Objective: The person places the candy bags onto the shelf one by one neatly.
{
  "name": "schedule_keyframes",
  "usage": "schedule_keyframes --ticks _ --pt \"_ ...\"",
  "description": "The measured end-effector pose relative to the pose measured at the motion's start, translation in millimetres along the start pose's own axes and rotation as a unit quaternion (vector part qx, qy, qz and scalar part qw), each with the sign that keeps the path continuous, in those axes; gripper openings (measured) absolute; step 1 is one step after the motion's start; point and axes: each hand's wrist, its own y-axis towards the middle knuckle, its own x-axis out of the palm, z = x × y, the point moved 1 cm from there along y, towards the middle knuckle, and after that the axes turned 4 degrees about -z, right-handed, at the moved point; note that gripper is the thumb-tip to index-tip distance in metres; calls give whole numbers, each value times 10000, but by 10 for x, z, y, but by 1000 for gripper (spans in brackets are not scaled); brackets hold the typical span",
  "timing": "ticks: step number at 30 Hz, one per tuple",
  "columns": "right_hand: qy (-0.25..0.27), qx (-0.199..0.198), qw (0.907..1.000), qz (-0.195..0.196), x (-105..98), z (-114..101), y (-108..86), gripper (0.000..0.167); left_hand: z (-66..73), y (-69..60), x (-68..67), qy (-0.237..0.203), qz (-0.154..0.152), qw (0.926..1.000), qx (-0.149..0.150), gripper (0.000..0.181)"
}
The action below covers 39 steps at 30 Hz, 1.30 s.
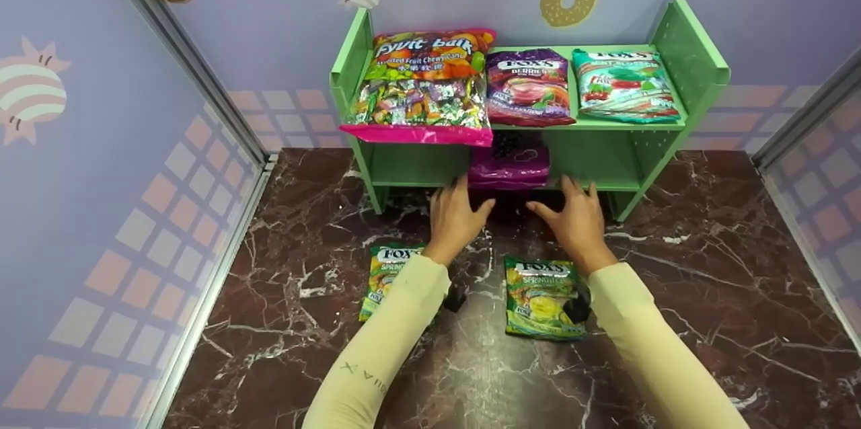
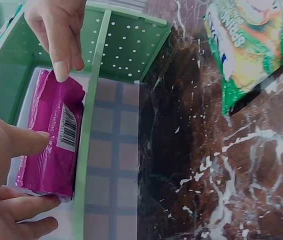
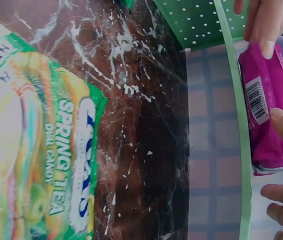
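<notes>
A shiny magenta candy bag with a barcode sits on the lower level of a green two-level shelf. My left hand is at the bag's left end, its thumb over the front and its fingers beside the end. At the right end, my right hand has its thumb near the front face, with fingers spread apart in the right wrist view. Both hands have mostly straight fingers. Two green Fox's Spring Tea bags, the left one partly under my left sleeve and the right one beside my right forearm, lie on the floor.
Along the shelf's top level are a large fruit chewy candy bag, a purple Fox's Berries bag and a teal Fox's bag. The large bag overhangs the front edge. Lilac walls enclose the dark marbled floor.
</notes>
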Motion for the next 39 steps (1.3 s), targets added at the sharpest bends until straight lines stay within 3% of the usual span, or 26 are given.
schedule_keyframes --ticks 12,19,27,39 --pt "29 -24 9974 -721 -117 191 -238 90 -97 -236 29 12 -434 9991 30 76" --pt "-69 45 9950 -991 -153 289 -416 93 -97 -395 63 186 -891 9958 -84 78" --pt "-322 -1 9926 -1172 -70 417 -638 95 -92 -601 193 337 -1424 9892 116 82" --pt "-560 -298 9888 -1348 106 601 -889 95 -160 -802 401 206 -2096 9776 48 90"
